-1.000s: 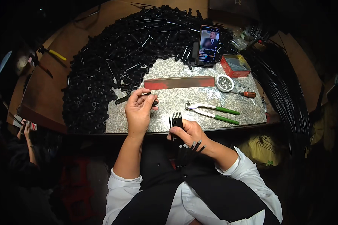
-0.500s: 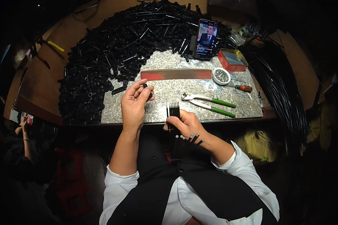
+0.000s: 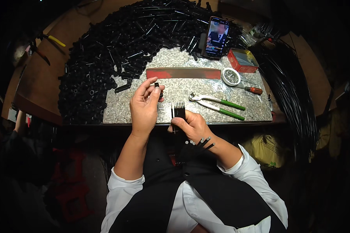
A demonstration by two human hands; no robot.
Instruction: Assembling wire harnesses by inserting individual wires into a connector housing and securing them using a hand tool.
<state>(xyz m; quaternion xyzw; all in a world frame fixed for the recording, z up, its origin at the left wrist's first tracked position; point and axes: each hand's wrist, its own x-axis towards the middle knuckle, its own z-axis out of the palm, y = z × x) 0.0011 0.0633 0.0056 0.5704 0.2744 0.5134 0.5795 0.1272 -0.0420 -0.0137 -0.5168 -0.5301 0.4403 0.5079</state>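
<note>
1. Head view, near hands: left hand (image 3: 144, 105) raised over the speckled stone slab (image 3: 190, 91) on the bench (image 3: 39, 83), thumb and forefinger pinched on a small black cap (image 3: 157, 85); remaining fingers loosely curled.
2. Right hand (image 3: 193, 126) at the near edge of the slab, closed around a bundle of thin black rods (image 3: 179, 112); rod tips fan upward like comb teeth above the fingers, other ends protrude below the wrist near the lap.
3. Cap held just left of and above the rod tips, not touching them.
4. Head view, slab contents: green-handled pliers (image 3: 217, 104) lying flat right of the right hand, jaws pointing left.
5. Long reddish strip (image 3: 182, 73) lying across the far part of the slab; small round white dish (image 3: 231, 76) with small metal bits just beside its right end; screwdriver with an orange handle (image 3: 252, 90) near the dish.
6. Head view, farther back: large heap of black plastic parts (image 3: 116, 50) arcing around the slab's left and far sides.
7. Phone (image 3: 216, 37) propped upright against the heap, screen lit; red box (image 3: 242, 60) just right of it.
8. Coil of black wire (image 3: 295, 101) along the bench's right side.
9. Yellow-handled tool (image 3: 55, 40) at far left of the bench, well apart from the hands.
</note>
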